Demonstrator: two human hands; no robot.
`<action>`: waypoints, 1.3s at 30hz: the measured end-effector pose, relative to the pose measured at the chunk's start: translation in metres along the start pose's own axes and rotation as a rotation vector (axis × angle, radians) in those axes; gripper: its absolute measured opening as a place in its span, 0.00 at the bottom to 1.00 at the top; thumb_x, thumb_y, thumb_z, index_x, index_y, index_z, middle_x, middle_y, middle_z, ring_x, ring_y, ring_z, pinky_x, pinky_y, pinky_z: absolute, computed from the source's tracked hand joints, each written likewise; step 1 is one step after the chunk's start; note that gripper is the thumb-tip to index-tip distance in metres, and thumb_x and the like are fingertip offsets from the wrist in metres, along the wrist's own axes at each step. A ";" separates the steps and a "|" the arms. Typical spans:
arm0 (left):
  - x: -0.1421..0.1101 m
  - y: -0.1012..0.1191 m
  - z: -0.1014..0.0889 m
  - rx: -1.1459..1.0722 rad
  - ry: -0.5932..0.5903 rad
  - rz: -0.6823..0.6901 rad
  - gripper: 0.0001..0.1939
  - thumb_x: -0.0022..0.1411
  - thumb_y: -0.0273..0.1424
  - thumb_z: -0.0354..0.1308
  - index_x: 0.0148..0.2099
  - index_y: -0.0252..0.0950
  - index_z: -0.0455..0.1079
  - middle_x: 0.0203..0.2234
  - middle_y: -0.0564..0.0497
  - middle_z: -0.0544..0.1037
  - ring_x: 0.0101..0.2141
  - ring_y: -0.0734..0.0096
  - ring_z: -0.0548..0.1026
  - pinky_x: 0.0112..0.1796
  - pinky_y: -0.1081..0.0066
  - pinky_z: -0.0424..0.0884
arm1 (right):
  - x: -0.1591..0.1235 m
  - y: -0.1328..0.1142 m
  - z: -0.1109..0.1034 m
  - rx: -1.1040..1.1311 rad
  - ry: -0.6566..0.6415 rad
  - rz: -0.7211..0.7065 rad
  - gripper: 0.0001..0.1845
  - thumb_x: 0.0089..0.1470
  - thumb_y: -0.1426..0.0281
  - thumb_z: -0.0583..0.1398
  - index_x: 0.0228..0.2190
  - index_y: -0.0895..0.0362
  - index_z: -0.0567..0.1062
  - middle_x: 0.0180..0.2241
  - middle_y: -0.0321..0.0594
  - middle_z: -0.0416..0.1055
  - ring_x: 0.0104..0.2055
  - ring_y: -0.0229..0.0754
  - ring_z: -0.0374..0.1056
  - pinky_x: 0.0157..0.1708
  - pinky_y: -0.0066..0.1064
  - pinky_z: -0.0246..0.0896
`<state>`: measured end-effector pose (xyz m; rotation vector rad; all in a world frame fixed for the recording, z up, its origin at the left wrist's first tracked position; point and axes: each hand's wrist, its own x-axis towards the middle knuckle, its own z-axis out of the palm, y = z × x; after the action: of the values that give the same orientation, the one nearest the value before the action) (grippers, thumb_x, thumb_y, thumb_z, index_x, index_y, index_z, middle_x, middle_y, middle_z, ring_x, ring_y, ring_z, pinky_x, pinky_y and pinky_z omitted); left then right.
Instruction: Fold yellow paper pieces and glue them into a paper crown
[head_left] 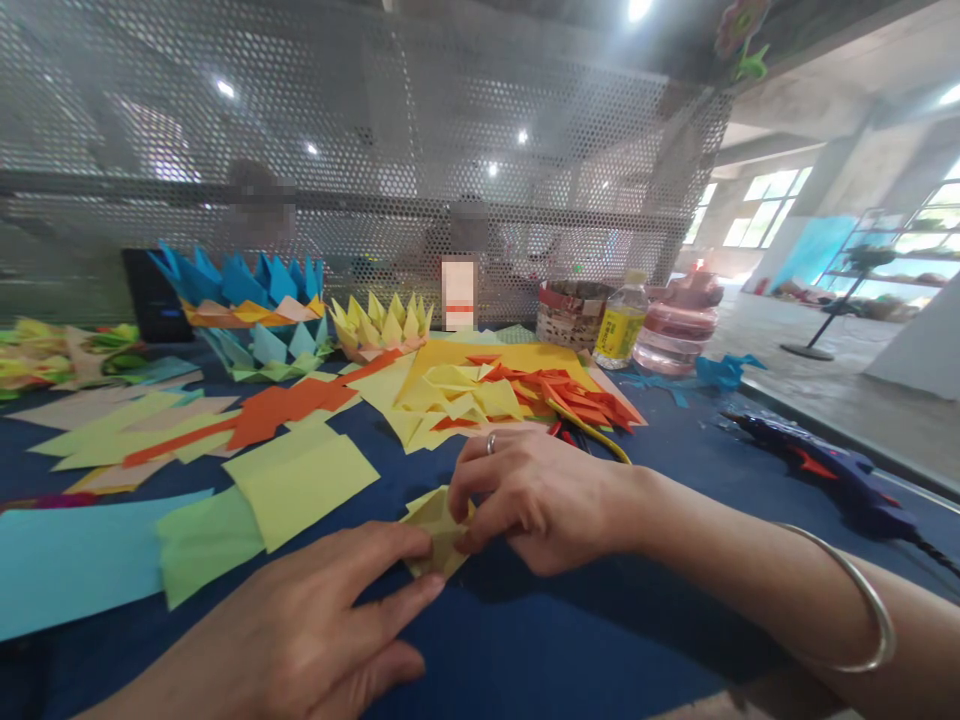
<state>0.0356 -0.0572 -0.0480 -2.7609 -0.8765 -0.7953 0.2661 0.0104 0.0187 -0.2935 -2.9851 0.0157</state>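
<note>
A small piece of folded pale yellow paper (pixel 439 535) lies on the dark blue table, in front of me. My left hand (pixel 322 610) reaches in from the lower left, fingers stretched out and apart, two fingertips resting on the paper's left side. From the right comes my right hand (pixel 544 495), wearing a ring, its bent fingers pinching the paper's right side. The fingers cover part of the folds. Just beyond my left hand are a flat pale yellow sheet (pixel 304 480) and a green sheet (pixel 210 540).
A pile of folded yellow and orange pieces (pixel 570 390) sits beyond my hands. Behind stand paper rings with blue points (pixel 255 280) and yellow points (pixel 382 325), a bottle (pixel 622 325) and a pink jug (pixel 675 325). A glue gun (pixel 825 460) lies right; mesh (pixel 375 120) rises behind.
</note>
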 end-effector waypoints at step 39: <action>0.018 -0.022 -0.013 -0.189 -0.004 -0.400 0.18 0.60 0.40 0.56 0.52 0.43 0.71 0.48 0.49 0.75 0.48 0.61 0.72 0.45 0.70 0.70 | 0.003 -0.008 0.017 0.297 0.184 0.558 0.08 0.49 0.67 0.60 0.28 0.59 0.72 0.26 0.35 0.71 0.27 0.33 0.62 0.27 0.24 0.52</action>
<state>0.0300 -0.0341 -0.0275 -2.7794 -1.4533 -0.9771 0.2589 0.0034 0.0030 -1.0078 -2.5734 0.4555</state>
